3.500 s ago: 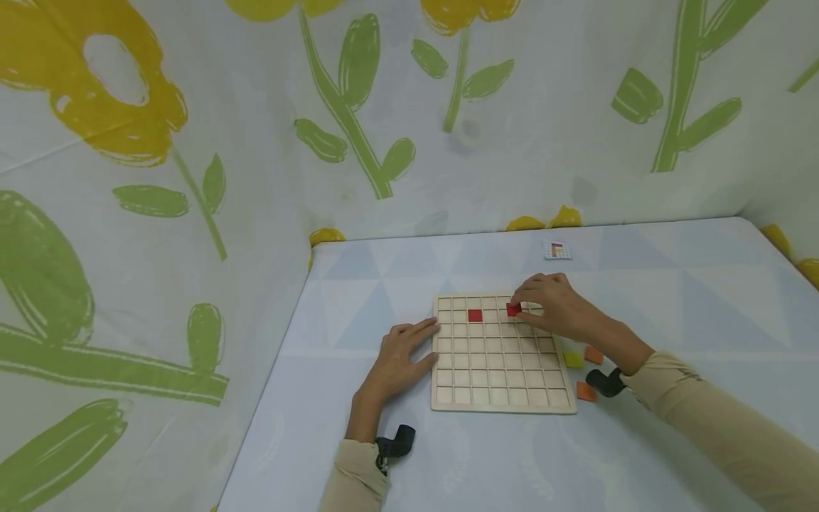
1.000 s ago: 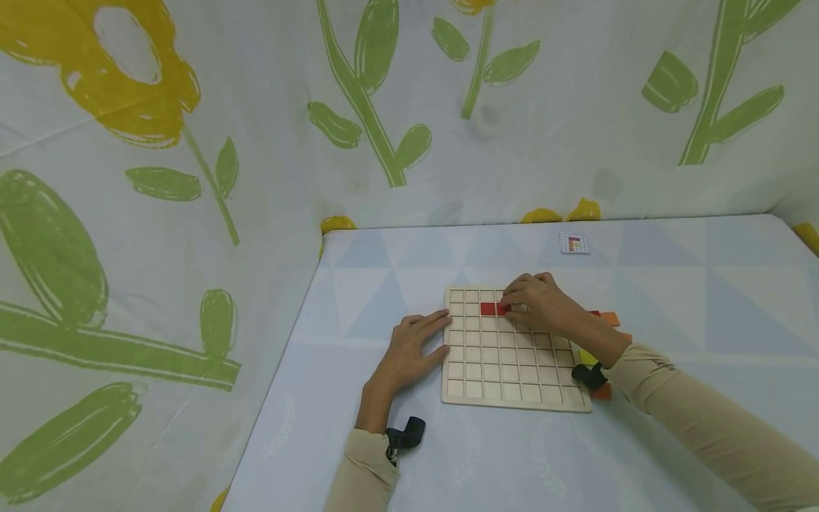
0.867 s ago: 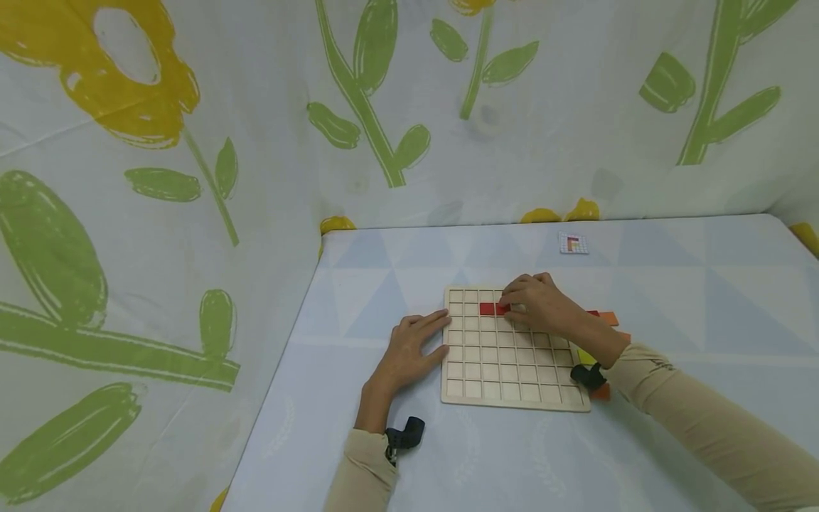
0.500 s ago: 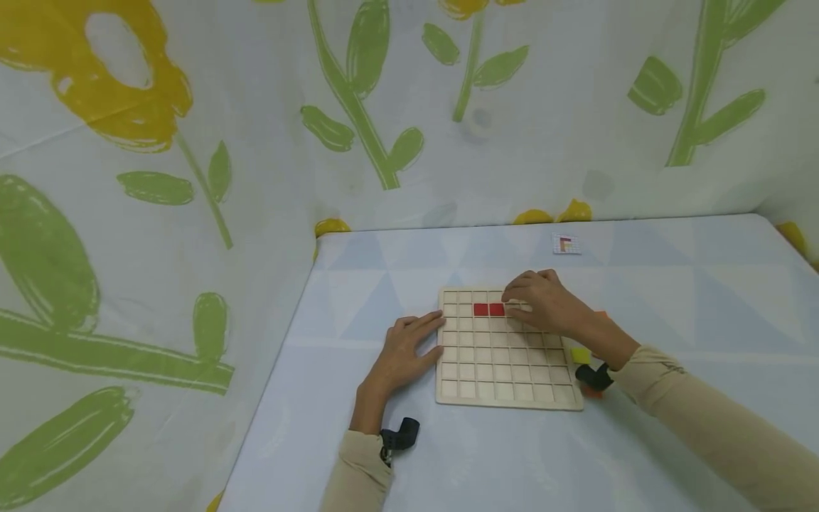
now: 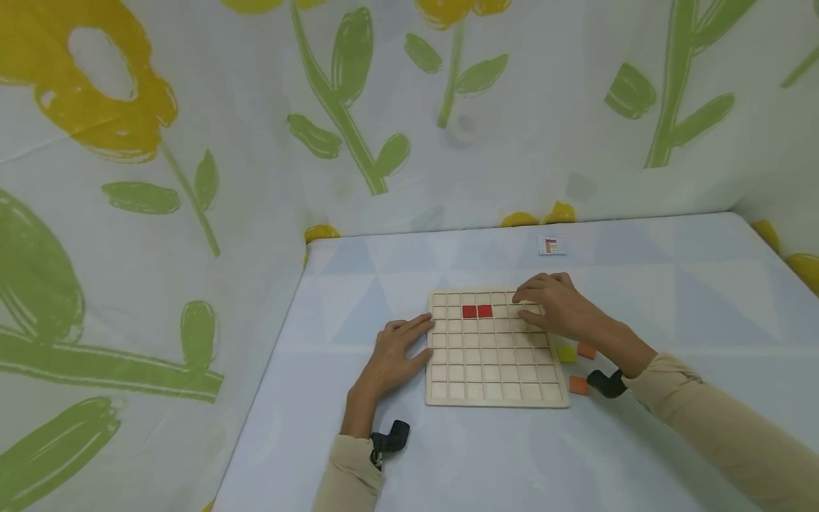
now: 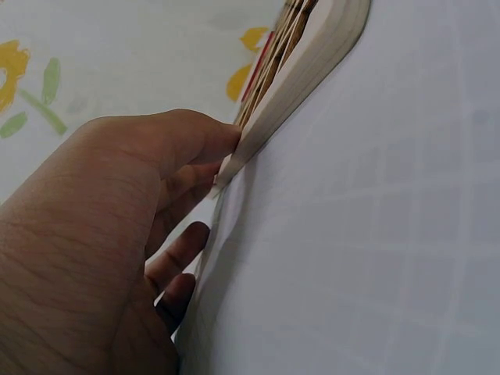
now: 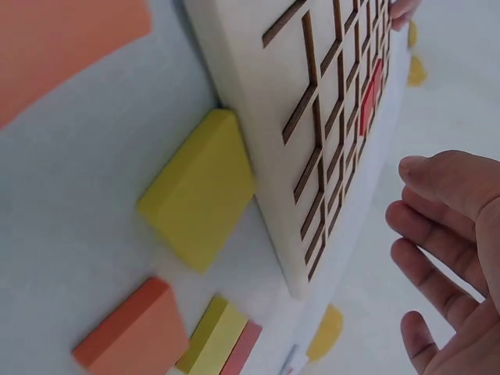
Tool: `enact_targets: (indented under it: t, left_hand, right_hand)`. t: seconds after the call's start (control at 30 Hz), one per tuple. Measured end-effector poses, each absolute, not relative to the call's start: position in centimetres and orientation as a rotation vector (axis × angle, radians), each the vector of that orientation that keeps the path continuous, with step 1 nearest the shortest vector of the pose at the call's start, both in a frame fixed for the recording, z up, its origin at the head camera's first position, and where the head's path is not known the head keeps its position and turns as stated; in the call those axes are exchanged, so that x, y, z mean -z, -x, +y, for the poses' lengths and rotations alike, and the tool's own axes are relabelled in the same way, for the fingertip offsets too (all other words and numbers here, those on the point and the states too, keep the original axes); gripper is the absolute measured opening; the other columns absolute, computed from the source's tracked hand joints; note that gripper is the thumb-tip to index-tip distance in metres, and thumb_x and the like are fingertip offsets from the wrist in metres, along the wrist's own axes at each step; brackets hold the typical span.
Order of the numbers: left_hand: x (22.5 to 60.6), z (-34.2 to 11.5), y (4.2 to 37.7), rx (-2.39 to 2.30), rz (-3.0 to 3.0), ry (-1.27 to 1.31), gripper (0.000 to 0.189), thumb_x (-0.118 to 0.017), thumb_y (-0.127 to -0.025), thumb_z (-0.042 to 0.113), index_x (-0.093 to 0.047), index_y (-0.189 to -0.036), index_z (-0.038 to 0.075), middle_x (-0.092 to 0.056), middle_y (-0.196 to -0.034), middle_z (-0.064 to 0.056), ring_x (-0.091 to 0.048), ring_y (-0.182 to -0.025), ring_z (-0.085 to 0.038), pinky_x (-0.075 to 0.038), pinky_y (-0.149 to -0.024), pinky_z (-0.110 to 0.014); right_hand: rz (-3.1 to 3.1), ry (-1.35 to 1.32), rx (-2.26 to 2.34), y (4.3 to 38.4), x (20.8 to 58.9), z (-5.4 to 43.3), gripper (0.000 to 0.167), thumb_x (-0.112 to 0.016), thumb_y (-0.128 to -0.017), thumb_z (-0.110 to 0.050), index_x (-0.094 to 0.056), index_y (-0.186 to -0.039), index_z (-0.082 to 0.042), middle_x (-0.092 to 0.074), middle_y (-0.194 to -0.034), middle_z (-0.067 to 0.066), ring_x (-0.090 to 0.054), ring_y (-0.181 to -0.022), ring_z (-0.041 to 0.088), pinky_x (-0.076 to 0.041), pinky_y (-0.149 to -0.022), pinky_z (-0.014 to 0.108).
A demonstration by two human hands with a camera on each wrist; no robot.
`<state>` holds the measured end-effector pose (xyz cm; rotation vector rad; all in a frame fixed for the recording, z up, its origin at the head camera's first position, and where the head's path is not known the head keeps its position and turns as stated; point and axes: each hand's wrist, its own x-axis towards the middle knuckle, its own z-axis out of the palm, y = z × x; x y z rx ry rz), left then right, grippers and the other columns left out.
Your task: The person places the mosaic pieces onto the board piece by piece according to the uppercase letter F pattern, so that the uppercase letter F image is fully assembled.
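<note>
A pale wooden grid board (image 5: 490,373) lies on the table. Side by side in its second row from the back sit two red square tiles (image 5: 470,311), also visible as a red strip (image 7: 370,98) in the right wrist view. My left hand (image 5: 394,353) rests at the board's left edge, thumb (image 6: 207,139) and fingers touching the rim. Over the board's back right corner hovers my right hand (image 5: 557,306), its fingers loosely bent. In the right wrist view nothing is between that hand's thumb (image 7: 430,176) and fingers.
Right of the board lie a yellow tile (image 5: 566,354) and orange tiles (image 5: 579,385). The right wrist view adds another yellow tile (image 7: 205,332) and a reddish one (image 7: 241,348) beside it. A small patterned card (image 5: 552,245) lies near the table's back edge.
The second red tile, earlier pinched in my right hand farther right, now sits against the first. My right hand has let go and moved right. My left hand stays at the board's edge.
</note>
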<state>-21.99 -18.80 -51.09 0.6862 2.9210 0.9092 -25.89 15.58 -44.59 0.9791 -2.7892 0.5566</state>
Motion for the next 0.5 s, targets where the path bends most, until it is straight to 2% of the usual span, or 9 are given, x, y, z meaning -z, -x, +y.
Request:
enact_targets:
  t: [0.33,0.5]
  left_hand:
    - [51.0,-18.6,21.9,-0.931,2.91,-0.688,0.053,-0.061,-0.097,0.033,-0.051,-0.149,0.023,-0.04,-0.156,0.012,-0.037,-0.135,-0.026,-0.03,-0.105,-0.051]
    - [51.0,-18.7,21.9,-0.919,2.913,-0.658,0.054,-0.061,-0.097,0.034,-0.051,-0.149,0.026,-0.039,-0.156,0.015,-0.037,-0.135,-0.024,-0.03,-0.106,-0.05]
  right_hand:
    - [-2.797,-0.925,-0.547,25.1,44.8,17.5,0.021,-0.081,-0.083,-0.01,-0.075,-0.104,-0.007,-0.07,-0.111,0.01,-0.059,-0.109,0.032,-0.034,-0.092,0.057]
    - [-2.82,-0.885,-0.544,24.7,44.9,18.6,0.022,-0.08,-0.084,-0.01,-0.075,-0.105,-0.007,-0.07,-0.112,0.01,-0.058,-0.111,0.032,-0.033,-0.093,0.057]
